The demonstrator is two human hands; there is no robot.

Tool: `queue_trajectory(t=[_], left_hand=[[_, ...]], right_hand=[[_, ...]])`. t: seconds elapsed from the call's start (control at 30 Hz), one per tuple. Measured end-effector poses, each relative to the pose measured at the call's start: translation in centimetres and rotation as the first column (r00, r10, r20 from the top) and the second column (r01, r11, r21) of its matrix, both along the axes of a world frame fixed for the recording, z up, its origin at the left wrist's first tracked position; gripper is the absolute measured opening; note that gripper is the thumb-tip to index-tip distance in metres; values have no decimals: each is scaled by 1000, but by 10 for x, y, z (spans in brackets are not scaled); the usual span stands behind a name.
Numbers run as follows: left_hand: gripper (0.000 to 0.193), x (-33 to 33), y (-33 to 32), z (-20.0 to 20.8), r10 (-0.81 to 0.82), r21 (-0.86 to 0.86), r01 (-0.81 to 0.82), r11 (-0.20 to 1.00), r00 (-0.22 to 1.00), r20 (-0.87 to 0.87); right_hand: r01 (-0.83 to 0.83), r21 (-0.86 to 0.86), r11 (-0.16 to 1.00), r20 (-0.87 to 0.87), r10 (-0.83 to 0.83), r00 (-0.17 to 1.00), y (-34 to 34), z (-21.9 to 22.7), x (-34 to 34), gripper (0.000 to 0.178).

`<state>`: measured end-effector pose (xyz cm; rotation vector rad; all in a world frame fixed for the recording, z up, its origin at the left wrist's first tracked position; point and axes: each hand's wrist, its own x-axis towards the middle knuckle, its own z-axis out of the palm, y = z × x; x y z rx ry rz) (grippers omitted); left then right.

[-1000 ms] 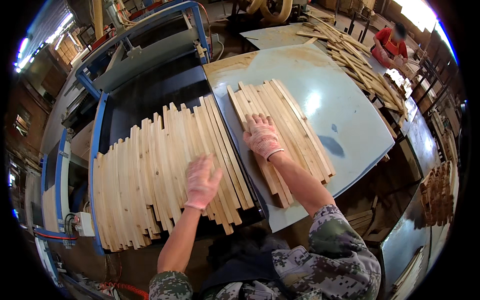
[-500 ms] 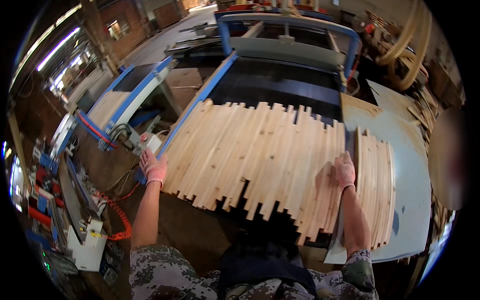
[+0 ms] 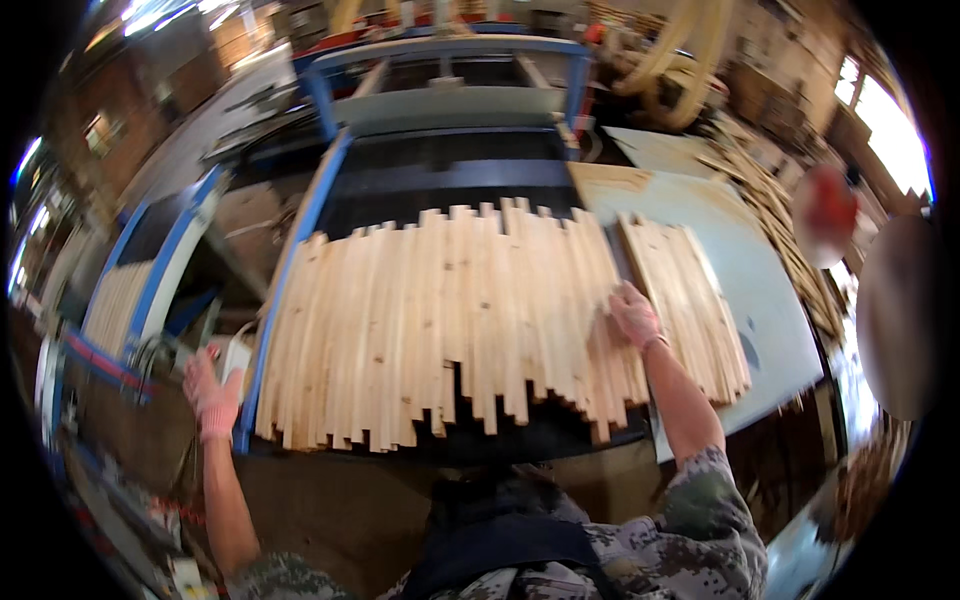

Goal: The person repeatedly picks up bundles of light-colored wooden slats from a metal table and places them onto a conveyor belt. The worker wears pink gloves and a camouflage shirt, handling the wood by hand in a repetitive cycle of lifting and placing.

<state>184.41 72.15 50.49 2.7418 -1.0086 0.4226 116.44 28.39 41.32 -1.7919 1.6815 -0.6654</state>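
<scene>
A wide layer of pale wooden strips [image 3: 430,320] lies side by side on the dark bed of a blue-framed machine [image 3: 440,185], their ends uneven. My left hand [image 3: 212,395], in a pink knit glove, is open with thumb and fingers apart, just left of the blue side rail. Close by its fingertips is a small pale control box [image 3: 232,362] with a red button. My gloved right hand [image 3: 636,316] rests against the right edge of the strip layer, its fingers slightly bent along the outermost strip. It does not appear to grip anything.
Right of my right hand, a smaller group of strips [image 3: 685,305] lies on a grey-blue sheet-topped table [image 3: 770,330]. A second blue-framed conveyor [image 3: 165,270] holds strips at the left. Scrap wood [image 3: 770,215] is piled beyond the table, below thick beige hoses [image 3: 690,70].
My view has turned right, shifting the scene leftward. My left hand has moved outward from the rail, with fingers spread beside the control box. My right hand stays at the strips' right edge.
</scene>
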Motion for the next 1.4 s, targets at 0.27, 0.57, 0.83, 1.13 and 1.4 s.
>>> queue_trajectory(t=[0.27,0.57,0.83,1.13,1.4], left_hand=[[69,-231,73,-19,-709,-782,150,605,-345,-615],[65,-360,-3,-94,-86,-568,533,627,-677,-731],[63,-416,-57,-108,76,-557,574,600,-735,-674],[61,-498,-110,-107,-12,-576,528,625,-731,-683],[85,-583,-179,-88,-337,-618,387,684,-584,-739]], right_hand=[[9,-65,998,93,-3,996,112,-37,-41,74],[-58,152,987,528,-32,848,280,11,-43,64],[82,238,968,606,-214,766,387,9,-103,60],[407,42,912,770,-290,568,344,3,-194,56],[640,-179,748,774,-294,561,269,2,-291,71]])
